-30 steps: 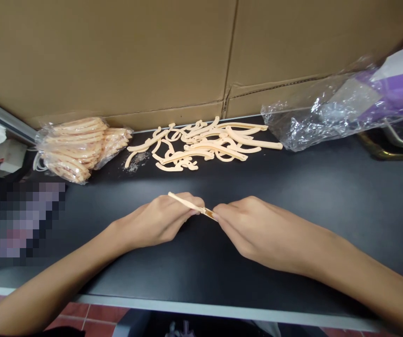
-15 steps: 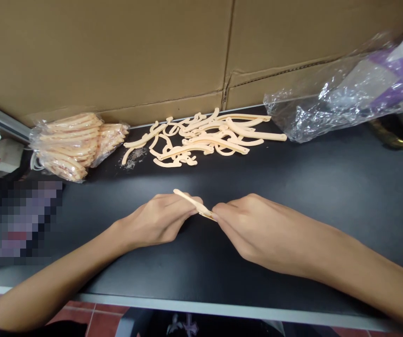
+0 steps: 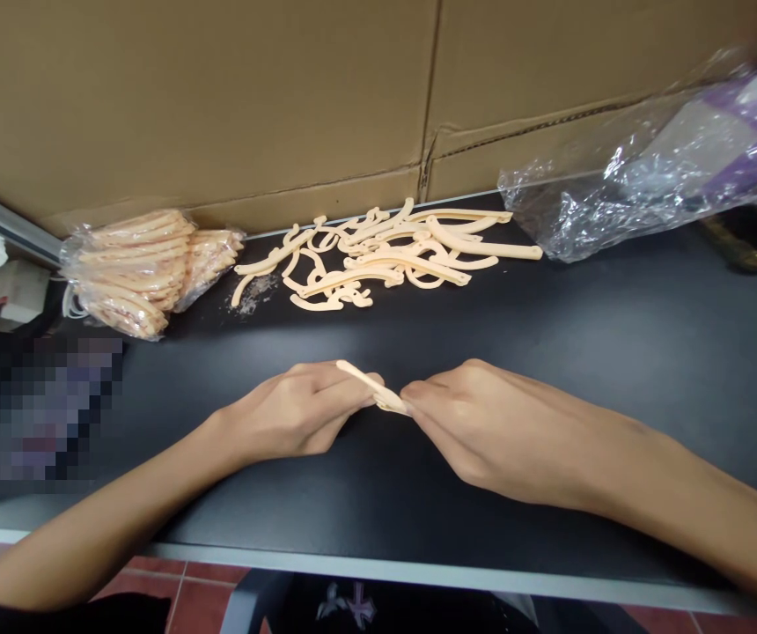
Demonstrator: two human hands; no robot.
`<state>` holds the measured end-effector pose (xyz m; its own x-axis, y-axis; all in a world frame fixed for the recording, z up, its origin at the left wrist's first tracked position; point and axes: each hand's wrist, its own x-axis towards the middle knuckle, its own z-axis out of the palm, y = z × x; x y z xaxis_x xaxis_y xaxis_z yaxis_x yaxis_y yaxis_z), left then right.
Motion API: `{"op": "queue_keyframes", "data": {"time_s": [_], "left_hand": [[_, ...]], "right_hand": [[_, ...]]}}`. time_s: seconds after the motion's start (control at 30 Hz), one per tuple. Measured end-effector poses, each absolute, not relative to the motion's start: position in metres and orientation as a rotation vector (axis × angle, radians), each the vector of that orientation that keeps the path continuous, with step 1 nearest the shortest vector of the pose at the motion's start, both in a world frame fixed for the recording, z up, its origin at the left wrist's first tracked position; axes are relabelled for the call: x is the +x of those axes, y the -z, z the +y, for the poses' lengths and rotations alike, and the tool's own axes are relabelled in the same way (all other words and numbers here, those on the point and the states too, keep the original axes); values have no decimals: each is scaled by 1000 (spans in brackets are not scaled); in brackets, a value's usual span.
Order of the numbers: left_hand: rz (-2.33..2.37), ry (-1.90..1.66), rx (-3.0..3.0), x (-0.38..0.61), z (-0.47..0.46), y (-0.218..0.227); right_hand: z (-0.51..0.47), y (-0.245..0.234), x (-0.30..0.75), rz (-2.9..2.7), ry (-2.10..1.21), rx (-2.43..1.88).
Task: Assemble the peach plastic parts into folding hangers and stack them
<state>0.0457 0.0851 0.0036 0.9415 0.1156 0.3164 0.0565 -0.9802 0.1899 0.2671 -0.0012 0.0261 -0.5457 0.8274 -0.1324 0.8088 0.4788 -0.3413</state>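
A cream plastic hanger part is pinched between both hands above the dark tabletop. My left hand is closed on its left portion, and the thin end pokes up past the fingers. From the other side, my right hand grips the lower right end with fingertips pressed together. Fingers cover much of the part, so how its pieces join cannot be made out. Behind the hands lies a loose pile of matching cream hanger parts, with curved arms and small hooks.
Clear plastic bags packed with cream parts lie at the left back. A crumpled clear bag rests at the right back. Cardboard stands behind the black table. A blurred-out flat object is at left.
The held hanger part has turned slightly in my fingers, and its upper tip sits a little further right. Both hands keep their grip. The whole view has shifted slightly.
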Motion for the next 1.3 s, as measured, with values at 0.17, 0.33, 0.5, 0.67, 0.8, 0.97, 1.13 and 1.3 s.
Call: {"op": "queue_keyframes", "data": {"time_s": [0.17,0.33,0.5,0.67,0.8,0.97,1.13,1.3], "left_hand": [[79,-560,2981,49,85,-3],[120,-553,2979,52,83,0],[141,-601,2958,51,82,1],[148,-600,2871,51,81,-2],[168,-577,2733,54,78,-6],[216,-584,2519,57,76,-7],[420,-603,2352,57,74,-11],[687,-639,2088,57,77,-17]], "right_hand": [[0,-29,267,-2666,-593,-1464],[2,-30,269,-2594,-747,-1560],[3,-24,272,-2470,-829,-1523],[6,-17,278,-2327,-955,-1416],[11,-18,281,-2228,-1126,-1333],[14,-25,282,-2011,-1454,-1310],[19,-27,284,-1732,-1762,-1358],[28,-27,300,-1466,-1829,-1308]]}}
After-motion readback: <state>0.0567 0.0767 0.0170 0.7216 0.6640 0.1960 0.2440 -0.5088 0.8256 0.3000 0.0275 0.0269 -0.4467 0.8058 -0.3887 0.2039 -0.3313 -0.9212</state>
